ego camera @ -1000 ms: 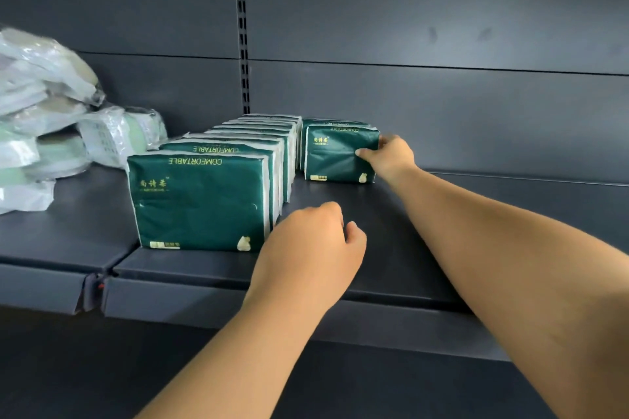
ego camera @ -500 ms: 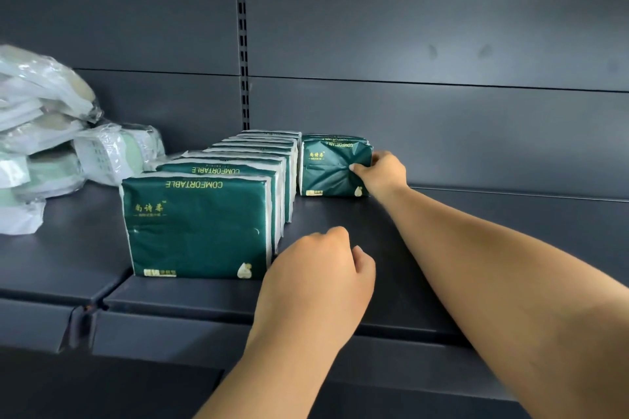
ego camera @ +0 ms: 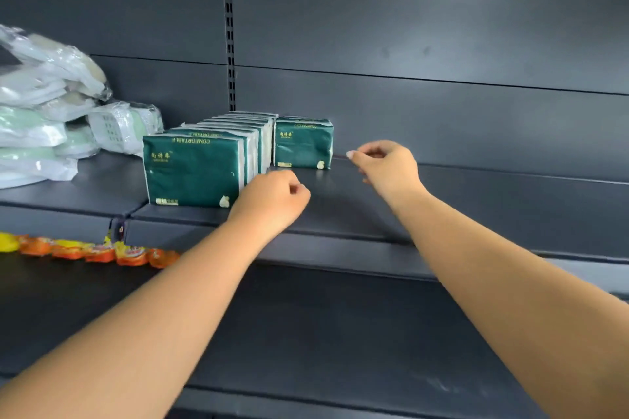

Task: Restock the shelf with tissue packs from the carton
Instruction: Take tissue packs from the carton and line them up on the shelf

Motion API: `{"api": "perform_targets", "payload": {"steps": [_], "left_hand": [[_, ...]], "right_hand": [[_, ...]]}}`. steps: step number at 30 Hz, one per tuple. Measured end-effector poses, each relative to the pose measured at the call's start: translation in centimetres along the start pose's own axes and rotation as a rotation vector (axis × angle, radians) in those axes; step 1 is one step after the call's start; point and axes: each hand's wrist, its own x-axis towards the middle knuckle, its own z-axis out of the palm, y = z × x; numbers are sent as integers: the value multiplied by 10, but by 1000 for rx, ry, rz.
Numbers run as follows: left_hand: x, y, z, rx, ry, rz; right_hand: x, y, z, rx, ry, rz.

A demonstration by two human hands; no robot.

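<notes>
- My right hand [ego camera: 388, 165] hangs loosely curled, holding nothing, just right of the lone tissue pack [ego camera: 303, 146] (upright, long axis across the shelf [ego camera: 340, 211]).
- My left hand [ego camera: 272, 197], curled and empty, sits nearer the front row [ego camera: 194, 172].

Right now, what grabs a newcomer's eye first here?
A row of dark green tissue packs running front to back on the grey shelf, with a lone pack just right of it at the back. Both bare hands hover empty over the shelf: the left hand by the front pack, the right hand near the lone one.
</notes>
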Motion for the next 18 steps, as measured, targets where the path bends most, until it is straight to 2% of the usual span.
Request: {"api": "perform_targets", "payload": {"steps": [5,9,12,18], "left_hand": [[-53,39,-8,-7,91,64],[-138,81,6,54,103,130],[-220,102,47,149,-11,141],[-350,114,135,181,-270,13]], "right_hand": [[-84,-13,-72,-101,-70,-163],[-153,12,-145,-171,-135,-232],[-205,59,-202,-157,-199,-164],[-307,172,-263,-217,-327,96]]}}
